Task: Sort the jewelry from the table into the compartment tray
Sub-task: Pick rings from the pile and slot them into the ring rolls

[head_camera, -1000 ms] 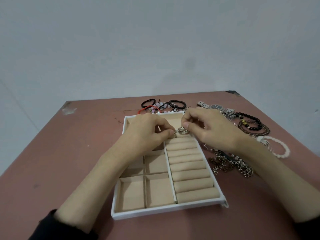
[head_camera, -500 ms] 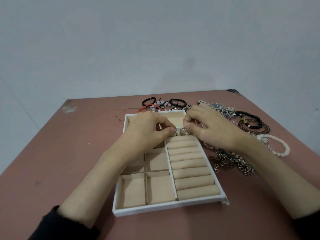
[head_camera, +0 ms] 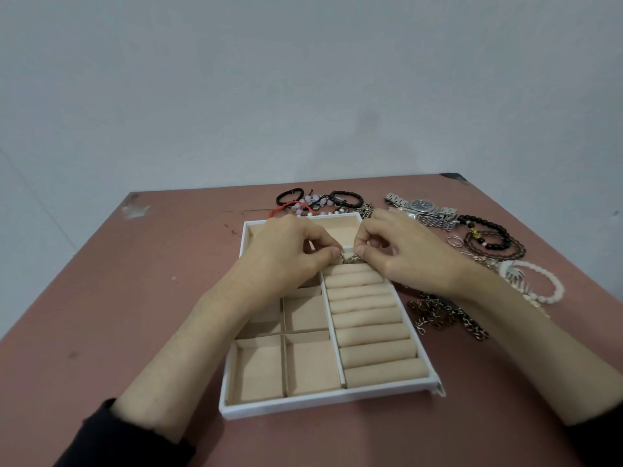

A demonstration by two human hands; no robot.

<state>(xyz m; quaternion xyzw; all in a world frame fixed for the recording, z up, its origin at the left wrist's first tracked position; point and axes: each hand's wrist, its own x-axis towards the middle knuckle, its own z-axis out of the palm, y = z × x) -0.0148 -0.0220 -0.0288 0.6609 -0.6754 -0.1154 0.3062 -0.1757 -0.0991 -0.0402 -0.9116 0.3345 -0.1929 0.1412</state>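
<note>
A white compartment tray [head_camera: 323, 404] with beige lining lies in the middle of the reddish table. Square compartments are on its left, padded ring rolls [head_camera: 371, 332] on its right. My left hand [head_camera: 286, 257] and my right hand [head_camera: 401, 251] meet over the top of the ring rolls. Both pinch a small silver ring [head_camera: 349, 258] at the uppermost roll. Part of the ring is hidden by my fingertips.
Bracelets in black, red and pink beads [head_camera: 320, 203] lie behind the tray. To the right are silver watches [head_camera: 424, 210], dark bead bracelets [head_camera: 488, 237], thin rings [head_camera: 455, 242], white bracelets [head_camera: 539, 284] and chains [head_camera: 445, 315]. A wall rises behind the table.
The ring and both hands have dropped slightly toward the top ring roll; fingertips are closer together. The camera view shifted a little.
</note>
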